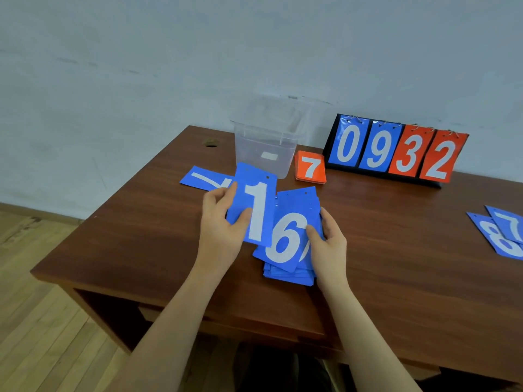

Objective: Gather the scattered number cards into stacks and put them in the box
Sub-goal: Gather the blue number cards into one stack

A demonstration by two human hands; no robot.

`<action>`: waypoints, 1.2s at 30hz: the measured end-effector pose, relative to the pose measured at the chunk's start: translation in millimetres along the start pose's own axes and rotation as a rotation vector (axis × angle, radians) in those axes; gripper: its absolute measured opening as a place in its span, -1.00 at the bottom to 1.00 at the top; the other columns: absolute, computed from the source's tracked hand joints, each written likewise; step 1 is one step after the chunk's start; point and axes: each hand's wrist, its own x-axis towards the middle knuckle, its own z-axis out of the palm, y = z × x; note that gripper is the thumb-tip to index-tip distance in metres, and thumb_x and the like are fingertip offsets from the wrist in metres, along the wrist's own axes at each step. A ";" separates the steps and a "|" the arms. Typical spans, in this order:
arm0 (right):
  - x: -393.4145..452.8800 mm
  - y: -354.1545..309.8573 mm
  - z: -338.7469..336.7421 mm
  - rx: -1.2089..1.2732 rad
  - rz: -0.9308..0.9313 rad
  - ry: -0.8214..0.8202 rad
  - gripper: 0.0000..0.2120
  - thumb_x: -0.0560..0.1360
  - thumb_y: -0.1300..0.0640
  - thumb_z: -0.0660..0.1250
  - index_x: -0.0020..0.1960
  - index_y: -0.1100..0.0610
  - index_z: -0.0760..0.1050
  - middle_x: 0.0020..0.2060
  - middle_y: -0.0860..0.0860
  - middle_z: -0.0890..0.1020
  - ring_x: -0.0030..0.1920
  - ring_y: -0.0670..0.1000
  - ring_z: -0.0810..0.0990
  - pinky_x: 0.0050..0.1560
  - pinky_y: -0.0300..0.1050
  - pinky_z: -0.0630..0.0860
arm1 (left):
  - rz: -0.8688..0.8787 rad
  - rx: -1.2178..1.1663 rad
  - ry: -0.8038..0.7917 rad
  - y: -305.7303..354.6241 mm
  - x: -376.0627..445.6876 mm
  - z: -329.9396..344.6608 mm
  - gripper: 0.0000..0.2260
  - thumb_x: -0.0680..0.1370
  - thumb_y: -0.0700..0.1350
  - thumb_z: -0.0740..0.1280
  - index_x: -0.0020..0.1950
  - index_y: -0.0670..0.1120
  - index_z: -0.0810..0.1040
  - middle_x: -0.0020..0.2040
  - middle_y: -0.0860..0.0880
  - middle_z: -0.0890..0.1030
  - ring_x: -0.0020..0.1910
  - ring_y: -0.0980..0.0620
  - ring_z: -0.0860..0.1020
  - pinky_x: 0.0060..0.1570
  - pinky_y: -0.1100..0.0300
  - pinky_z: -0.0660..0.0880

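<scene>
A brown wooden desk [135, 230] stands against a pale blue-grey wall [141, 66], with light plank floor [36, 292] to its left. Taking the clear box [266, 137] at the desk's back edge as landmark: left of it is a round cable hole [210, 143] in the desktop. In front of the box and to its left, a blue card [199, 179] lies flat. Nearer the person, the left hand [222, 222] pinches the "1" card [256, 207] at its left edge, thumb on the face and fingers curled behind, lifting it so that its top corner overlaps the box's base. Directly in front of the box sits the blue stack [288, 261], a "6" on top; the right hand [329, 239] grips its right side, thumb pressing the top card. Just right of the box lies an orange stack [310, 168] showing "7". Further right, a black scoreboard [396, 154] stands by the wall, reading 0 9 3 2. Far right, at the picture's edge, two blue cards [503, 233] overlap, marked 8 and 7.
</scene>
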 end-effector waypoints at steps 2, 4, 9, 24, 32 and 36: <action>-2.2 -1.6 3.5 0.031 0.004 -0.006 -0.56 0.57 0.20 0.25 0.43 0.06 0.32 0.29 -0.03 0.52 0.18 -0.07 0.57 0.03 -0.12 0.61 | -0.006 -0.017 -0.092 7.7 -5.5 4.5 -0.53 0.50 -0.23 0.35 0.40 -0.13 0.35 0.15 0.01 0.34 0.14 0.17 0.39 0.05 0.52 0.39; -4.8 -5.7 7.0 0.074 0.011 -0.015 -0.59 0.58 0.19 0.23 0.41 0.05 0.34 0.26 -0.05 0.53 0.15 -0.10 0.58 0.03 -0.11 0.61 | 0.013 0.057 -0.178 9.7 -12.8 13.2 -0.51 0.50 -0.24 0.35 0.41 -0.15 0.32 0.18 -0.02 0.33 0.14 0.20 0.34 0.04 0.62 0.27; -5.8 -9.8 13.3 0.074 -0.022 -0.042 -0.56 0.53 0.19 0.32 0.39 0.08 0.37 0.20 -0.06 0.56 0.13 -0.11 0.59 -0.05 -0.22 0.61 | 0.002 0.385 -0.278 -1.5 -21.0 26.8 -0.46 0.52 -0.06 0.32 0.46 -0.06 0.23 0.31 -0.03 0.27 0.30 0.07 0.22 0.23 0.31 0.15; 44.5 -0.8 28.6 -0.014 -0.055 -0.007 -0.53 0.53 0.25 0.29 0.42 0.09 0.33 0.29 -0.06 0.51 0.25 -0.11 0.50 0.21 -0.10 0.52 | -0.325 0.910 -0.448 -80.3 88.3 17.2 -0.49 0.59 0.16 0.07 0.50 0.01 0.12 0.55 -0.08 -0.04 0.51 -0.12 -0.13 0.43 -0.10 -0.09; 35.3 1.2 27.1 0.002 -0.041 -0.033 -0.54 0.54 0.27 0.27 0.41 0.06 0.33 0.23 -0.08 0.53 0.15 -0.17 0.53 -0.04 -0.36 0.54 | -0.124 0.918 -0.491 -68.4 65.7 15.3 -0.63 0.59 0.10 0.09 0.35 0.04 0.41 0.30 -0.05 0.36 0.35 -0.06 0.28 0.34 -0.02 0.06; 20.7 0.3 19.9 -0.005 -0.049 -0.020 -0.54 0.53 0.29 0.27 0.41 0.08 0.34 0.24 -0.07 0.53 0.21 -0.13 0.52 0.10 -0.25 0.52 | -0.028 0.762 -0.403 -53.4 27.0 11.4 -0.71 0.59 -0.03 0.17 0.27 -0.02 0.51 0.16 -0.07 0.47 0.19 -0.09 0.39 0.18 0.06 0.22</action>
